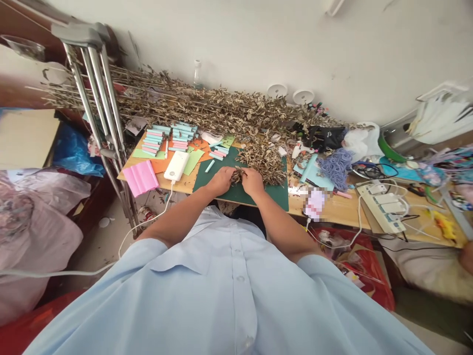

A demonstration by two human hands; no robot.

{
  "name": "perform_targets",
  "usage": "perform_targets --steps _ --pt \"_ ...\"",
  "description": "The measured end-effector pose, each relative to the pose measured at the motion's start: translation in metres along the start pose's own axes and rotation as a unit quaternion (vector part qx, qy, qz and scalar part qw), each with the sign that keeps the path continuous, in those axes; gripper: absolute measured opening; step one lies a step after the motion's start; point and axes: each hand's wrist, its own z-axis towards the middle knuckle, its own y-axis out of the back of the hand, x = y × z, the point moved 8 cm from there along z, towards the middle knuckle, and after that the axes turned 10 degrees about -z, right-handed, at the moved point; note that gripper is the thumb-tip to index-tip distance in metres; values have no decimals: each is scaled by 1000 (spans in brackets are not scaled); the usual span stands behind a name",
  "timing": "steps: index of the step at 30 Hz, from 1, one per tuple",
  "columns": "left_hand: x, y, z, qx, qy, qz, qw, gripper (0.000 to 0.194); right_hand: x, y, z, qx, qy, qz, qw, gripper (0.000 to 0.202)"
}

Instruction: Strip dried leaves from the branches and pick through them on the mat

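Observation:
My left hand (220,181) and my right hand (253,181) meet near the front of a dark green mat (275,197). Between them is a small clump of dried leaves (237,176), with the fingers of both hands closed on it. Just beyond my right hand lies a loose heap of dried leaves (264,160) on the mat. To the left of my left hand a single light blue paper roll (210,166) rests on the mat. Several blue and pink paper rolls (183,133) are stacked farther left.
Dried leafy stalks (207,101) lie along the wall. A white power bank (176,165) and pink paper (140,177) are on the left, beside metal crutches (98,88). On the right are a phone (315,204), purple cord (336,166) and a power strip (382,207).

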Motion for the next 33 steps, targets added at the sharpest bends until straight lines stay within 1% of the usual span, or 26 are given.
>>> perform_targets --steps 1,3,5,8,10,11,13,15,17,19,21,23,26,28,31,33 --pt "1 1 -1 -7 0 -2 1000 64 3 -1 0 13 9 -6 1000 44" --pt "2 2 -4 -13 -10 -7 1000 79 9 -1 -3 31 29 -9 999 49" --pt "3 1 -8 1 -25 -14 1000 93 15 -1 -9 44 50 2 998 56" --pt "6 -1 -11 35 -27 -28 999 102 22 -2 -19 64 60 23 996 62" --pt "7 -2 -11 52 -20 -28 998 101 29 -2 -25 72 78 28 994 61" --pt "6 -2 -10 59 -17 -21 998 98 34 -2 -27 75 95 26 992 57" --pt "4 -4 -8 71 -18 -4 997 88 41 -3 -30 82 130 22 988 47" --pt "3 -3 -5 62 -20 5 998 78 41 0 -30 76 146 27 986 41" --pt "4 0 -2 32 -20 3 999 68 33 9 -27 40 135 47 989 38" --pt "7 3 -1 5 -20 2 1000 55 16 19 -23 -16 97 84 992 35" --pt "9 2 -2 -7 -33 1 999 44 -2 20 -17 -52 54 138 988 34" --pt "9 1 -3 -10 -56 -8 998 39 -19 9 -10 -41 22 208 977 38" --pt "11 -1 -2 -17 -76 -25 997 38 -44 -17 6 -2 -39 299 953 48" --pt "13 -2 2 -19 -71 -25 997 39 -60 -26 16 -6 -76 332 940 55" --pt "12 -3 7 -2 -53 -15 998 46 -71 -24 28 -20 -96 332 938 57" --pt "7 -1 7 16 -37 4 999 57 -67 -16 29 -17 -82 312 946 52"
